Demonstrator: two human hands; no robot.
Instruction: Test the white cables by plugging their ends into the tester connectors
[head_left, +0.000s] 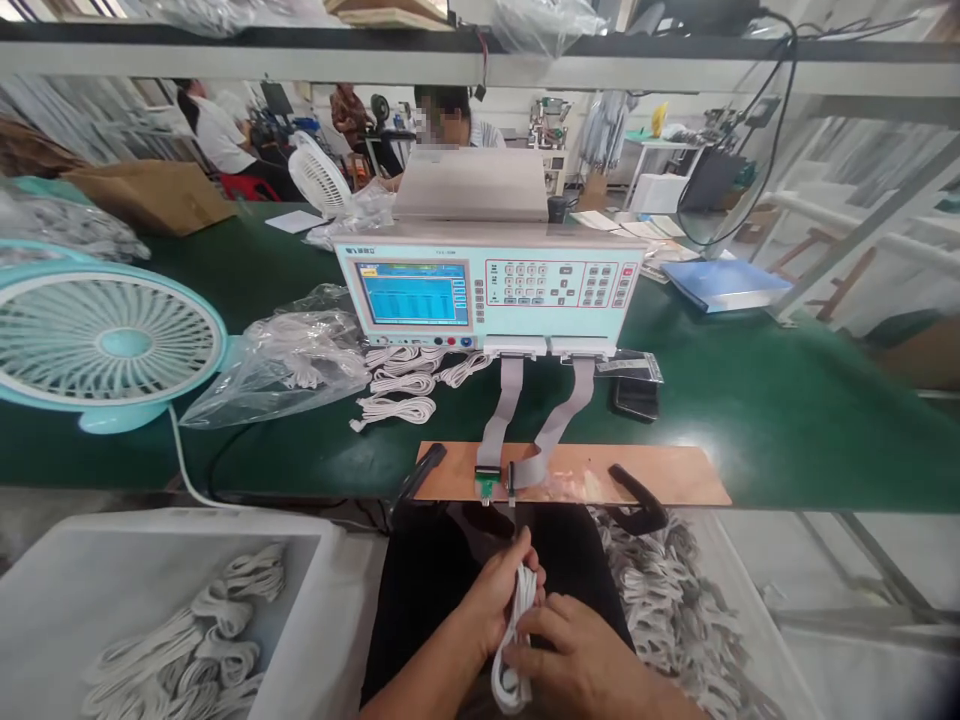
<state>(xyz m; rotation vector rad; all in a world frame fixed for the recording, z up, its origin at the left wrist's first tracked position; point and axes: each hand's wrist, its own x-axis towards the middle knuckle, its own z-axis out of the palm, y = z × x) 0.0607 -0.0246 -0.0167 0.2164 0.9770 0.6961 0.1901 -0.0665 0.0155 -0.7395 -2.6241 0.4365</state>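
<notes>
And here we are at the bench: the left hand (504, 588) is closed round the upper part of a white cable bundle (517, 640), thumb lying along it, fingers wrapped round its far side. The right hand (574, 645) comes in from the other side, half curled, fingertips touching the lower loops — whether its thumb pinches too, I can't tell from here. The bundle sits low over the dark-clad lap (420, 580), just this side of the copper-coloured board (600, 470) on the edge of the green table (750, 400). Two grey ribbon cables (504, 410) run down from the tester (555, 325), lit screen and all, to small connectors (487, 488) at that board. More coiled cables — heaps of them — lie in the white bin (322, 560) at left and in another bin (757, 640) at right.
</notes>
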